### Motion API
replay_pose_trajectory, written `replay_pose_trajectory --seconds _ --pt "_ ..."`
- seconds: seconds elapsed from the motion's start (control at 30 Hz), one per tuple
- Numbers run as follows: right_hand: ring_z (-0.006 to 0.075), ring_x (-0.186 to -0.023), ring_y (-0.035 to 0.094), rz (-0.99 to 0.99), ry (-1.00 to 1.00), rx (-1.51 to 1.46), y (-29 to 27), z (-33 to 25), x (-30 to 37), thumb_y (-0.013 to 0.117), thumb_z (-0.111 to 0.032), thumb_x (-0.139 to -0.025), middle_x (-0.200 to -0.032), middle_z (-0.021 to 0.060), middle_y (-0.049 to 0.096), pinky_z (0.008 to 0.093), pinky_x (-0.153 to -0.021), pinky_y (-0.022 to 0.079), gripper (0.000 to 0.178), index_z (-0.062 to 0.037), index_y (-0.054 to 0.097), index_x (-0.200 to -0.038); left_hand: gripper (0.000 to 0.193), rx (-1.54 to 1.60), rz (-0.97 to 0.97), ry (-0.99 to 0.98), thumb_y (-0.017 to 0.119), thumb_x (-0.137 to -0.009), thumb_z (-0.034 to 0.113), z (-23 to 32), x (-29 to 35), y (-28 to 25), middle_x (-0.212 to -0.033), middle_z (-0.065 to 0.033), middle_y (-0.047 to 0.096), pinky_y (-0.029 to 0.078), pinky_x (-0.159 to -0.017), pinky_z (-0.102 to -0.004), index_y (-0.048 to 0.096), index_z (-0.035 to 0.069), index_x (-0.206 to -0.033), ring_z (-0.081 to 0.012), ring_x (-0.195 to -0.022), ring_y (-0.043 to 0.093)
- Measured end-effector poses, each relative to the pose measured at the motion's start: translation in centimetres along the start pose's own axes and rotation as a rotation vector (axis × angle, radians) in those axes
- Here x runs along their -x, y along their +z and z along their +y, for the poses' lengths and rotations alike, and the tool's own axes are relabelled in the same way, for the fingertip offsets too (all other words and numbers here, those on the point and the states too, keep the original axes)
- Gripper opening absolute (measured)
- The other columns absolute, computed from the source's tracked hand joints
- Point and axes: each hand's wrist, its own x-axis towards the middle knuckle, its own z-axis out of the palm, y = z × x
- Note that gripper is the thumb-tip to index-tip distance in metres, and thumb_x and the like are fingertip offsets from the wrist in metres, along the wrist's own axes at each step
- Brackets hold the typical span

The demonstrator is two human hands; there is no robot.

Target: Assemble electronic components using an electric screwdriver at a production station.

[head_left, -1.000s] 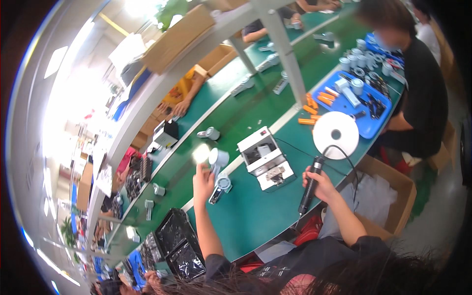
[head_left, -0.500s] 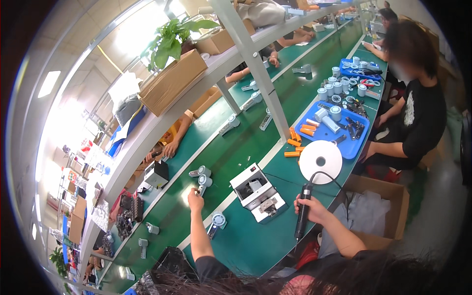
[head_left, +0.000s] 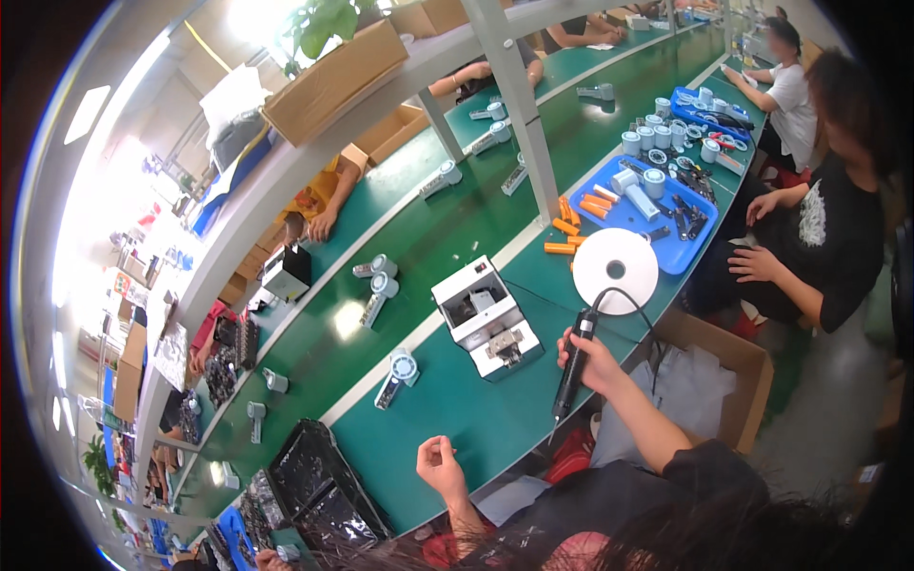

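My right hand (head_left: pixel 595 364) is closed round a black electric screwdriver (head_left: pixel 572 376), its tip pointing down over the bench's near edge. A dark cord runs from its top. Close to my body, my left hand (head_left: pixel 441 468) hovers over the green bench with fingers curled; whether anything small is in them is hidden. A white box-shaped machine (head_left: pixel 487 314) with a metal front, looking like a screw feeder, stands ahead of both hands. Left of it lies a pale blue handheld device (head_left: pixel 404 367) with a round head. Another such device (head_left: pixel 384 285) rests on the green conveyor belt.
A white disc (head_left: pixel 615 285) adjoins a blue tray (head_left: pixel 678 249) of parts, with orange cylinders (head_left: pixel 560 248) alongside. A black bin (head_left: pixel 319 481) stands at left, a cardboard box (head_left: pixel 752 371) at right. A shelf post (head_left: pixel 519 114) rises beyond. Co-workers sit along the line.
My left hand has let go of a pale blue device on the belt and come back toward me. The right hand still holds the screwdriver. The whole view has shifted slightly.
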Motion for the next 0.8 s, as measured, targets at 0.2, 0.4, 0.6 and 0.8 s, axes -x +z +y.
replay_pose_trajectory --seconds 0.2,0.4,0.6,0.8 --pt "0.0181 -0.09 0.056 -0.119 -0.083 -0.277 -0.5 1.3 0.1 0.062 -0.02 -0.098 -0.098 0.0073 0.055 0.0336 -0.087 0.046 0.012 -0.0107 0.054 -0.1 0.011 0.082 -0.022 -0.045 0.067 -0.094 0.007 0.1 5.1 4.0 -0.073 -0.0026 0.06 0.046 -0.057 -0.0232 0.061 -0.001 -0.09 -0.0065 -0.063 0.054" --pt "0.0181 -0.094 0.055 -0.04 -0.074 -0.091 -0.7 1.5 0.2 0.061 -0.023 -0.099 -0.096 0.0051 0.057 0.0357 -0.089 0.046 0.011 -0.0137 0.055 -0.099 0.012 -0.329 -0.193 0.536 0.073 -0.081 0.002 0.6 5.4 4.4 -0.058 -0.0053 0.049 0.037 -0.05 -0.0335 0.062 0.004 -0.078 -0.0206 -0.053 0.049" --pt "0.0194 -0.089 0.053 -0.031 -0.047 -0.057 -0.6 1.2 0.2 0.06 -0.023 -0.098 -0.096 0.0068 0.055 0.0369 -0.087 0.045 0.015 -0.0112 0.055 -0.106 0.012 -0.359 -0.276 0.601 0.079 -0.075 0.004 0.4 6.3 5.3 -0.046 -0.0013 0.042 0.03 -0.042 -0.0324 0.068 0.006 -0.074 -0.017 -0.039 0.042" --pt "0.0191 -0.089 0.053 -0.034 -0.015 -0.064 -0.4 0.8 0.1 0.061 -0.019 -0.097 -0.095 0.0071 0.056 0.0359 -0.087 0.045 0.011 -0.0108 0.056 -0.1 0.013 -0.353 -0.282 0.509 0.079 -0.074 0.004 0.5 5.9 5.4 -0.047 -0.0025 0.043 0.03 -0.042 -0.0327 0.066 0.006 -0.073 -0.0175 -0.04 0.042"
